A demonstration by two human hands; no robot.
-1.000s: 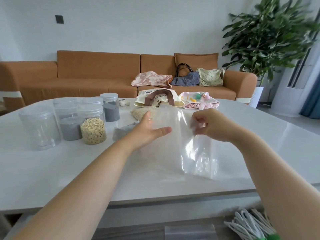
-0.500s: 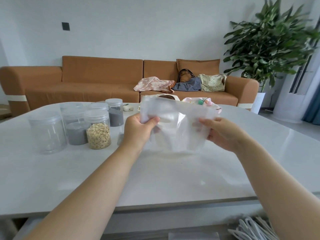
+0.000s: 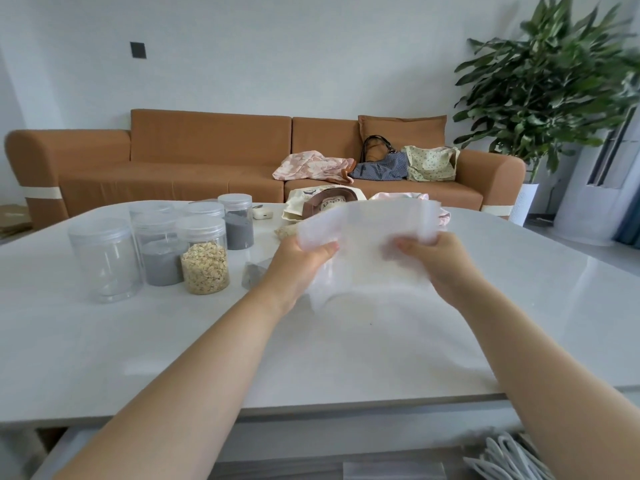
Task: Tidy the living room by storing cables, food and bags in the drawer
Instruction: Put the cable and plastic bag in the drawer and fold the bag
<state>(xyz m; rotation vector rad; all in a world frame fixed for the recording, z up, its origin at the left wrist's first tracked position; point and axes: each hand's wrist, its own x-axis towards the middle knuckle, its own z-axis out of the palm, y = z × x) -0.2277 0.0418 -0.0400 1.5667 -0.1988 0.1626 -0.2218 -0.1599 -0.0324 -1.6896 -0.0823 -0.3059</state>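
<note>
1. Bag: a clear plastic bag (image 3: 367, 244), empty and milky where it is blurred, is held up off the table (image 3: 346, 348) between both hands. Its top edge stands above the hands and its lower part hangs down towards the tabletop.
2. Left hand (image 3: 298, 263) pinches the bag's left edge, thumb on the near face and fingers curled behind. Right hand (image 3: 438, 261) grips the right edge the same way, thumb forward and fingers tucked behind the plastic.
3. Surface: the table is white and glossy, with window light reflected at its right side.
4. On the table, left: a cluster of clear screw-lid jars. An empty jar (image 3: 104, 265) stands nearest the edge, then a jar of grey powder (image 3: 161, 259), an oat jar (image 3: 205, 259) and a second grey jar (image 3: 238, 221) further back. A small grey pouch (image 3: 254, 273) lies just beside the oat jar.
5. Behind the bag: a cream tote (image 3: 320, 202) with a brown handle, partly hidden.
6. Below the table's front edge, at the lower right: a bundle of white cables (image 3: 509, 459).
7. Room: an orange-brown sofa (image 3: 173, 161) stands along a white wall and carries three fabric bags: pink floral (image 3: 311, 166), blue dotted (image 3: 381, 169) and cream dotted (image 3: 431, 162). A tall leafy plant (image 3: 554, 81) stands at the right, and a dark wall plate (image 3: 138, 50) is set high on the left.
8. Writing: print on the tote, too blurred to read.
</note>
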